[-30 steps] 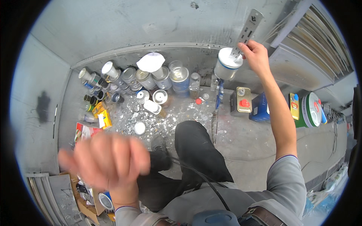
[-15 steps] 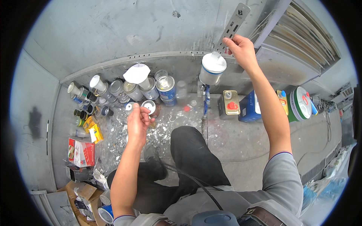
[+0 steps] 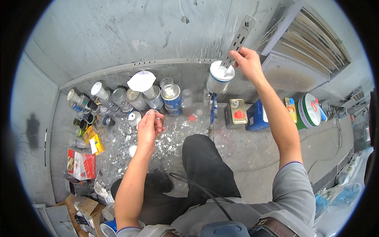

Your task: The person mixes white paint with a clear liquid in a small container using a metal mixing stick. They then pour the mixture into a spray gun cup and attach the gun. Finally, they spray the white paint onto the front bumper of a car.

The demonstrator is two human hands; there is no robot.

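My right hand point(image 3: 248, 62) pinches a flat slotted metal mixing stick point(image 3: 240, 38) by its middle. The stick's lower end is inside the translucent cup point(image 3: 219, 83) of a blue spray gun point(image 3: 213, 112). White paint point(image 3: 222, 71) shows in the cup's mouth, and the stick leans up to the right. My left hand point(image 3: 151, 127) hovers over the floor near the paint cans, its fingers curled. A bit of white shows at its fingertips, but what it holds, if anything, cannot be made out. A small white-topped container point(image 3: 134, 118) stands beside it.
Paint cans point(image 3: 170, 94) line the wall, one topped by a white paper strainer point(image 3: 141, 81). Right of the gun stand a metal tin point(image 3: 236, 114), a blue can point(image 3: 257, 117) and a green drum point(image 3: 308, 112). A red-and-white box point(image 3: 81, 164) is at left. A hose point(image 3: 197, 185) crosses my legs.
My right hand and the mixing stick have come down and left, and the stick's end sits lower in the cup. The left hand has shifted slightly right. The whole view has shifted a little.
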